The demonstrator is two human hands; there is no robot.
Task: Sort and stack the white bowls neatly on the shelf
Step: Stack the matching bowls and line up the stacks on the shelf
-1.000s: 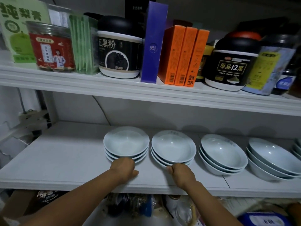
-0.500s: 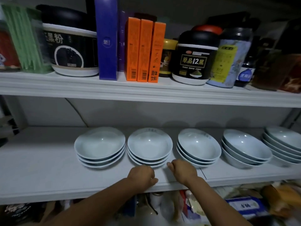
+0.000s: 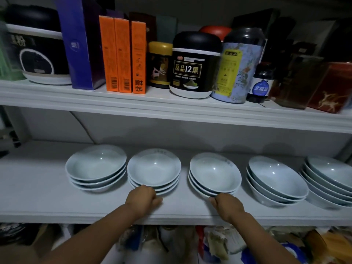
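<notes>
Five stacks of white bowls stand in a row on the lower white shelf (image 3: 38, 187). My left hand (image 3: 142, 197) is curled into a fist, knuckles against the front of the second stack (image 3: 154, 166). My right hand (image 3: 226, 205) has its thumb on the near rim of the lowest bowl in the third stack (image 3: 214, 170), fingers tucked below. The first stack (image 3: 95, 164) sits to the left. The fourth stack (image 3: 276, 178) and the fifth stack (image 3: 331, 174) are on the right, untouched.
The upper shelf (image 3: 171, 109) carries black tubs, orange boxes (image 3: 122, 54), a purple box, tins and a dark bottle. Bags and packets lie under the lower shelf. The lower shelf's left part is bare board.
Both hands shifted right along the shelf's front edge: the left from the first stack to the second, the right from the second to the third. The view also turned right.
</notes>
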